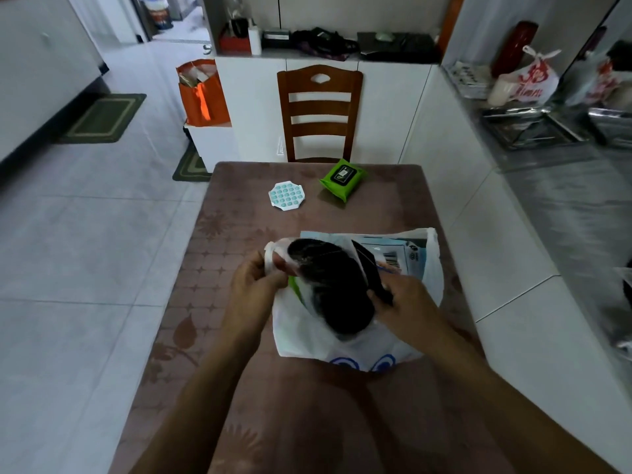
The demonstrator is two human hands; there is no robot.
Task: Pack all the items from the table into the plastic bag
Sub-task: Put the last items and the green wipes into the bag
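A white plastic bag (pixel 301 333) with blue print lies on the brown table (pixel 239 234). My left hand (pixel 254 285) pinches the bag's left handle and holds its mouth up. My right hand (pixel 407 299) grips a dark, floppy black item (pixel 328 282) that lies partly inside the bag's mouth. A blue-and-white printed packet (pixel 400 254) and something green show inside the bag. Farther back on the table lie a round white-and-teal bubble toy (pixel 286 195) and a green wipes pack (pixel 343 178), both apart from my hands.
A wooden chair (pixel 319 111) stands at the table's far edge, before a white cabinet. An orange bag (pixel 201 94) sits on a low white stand at back left. A white counter (pixel 533 206) runs along the right. Tiled floor lies to the left.
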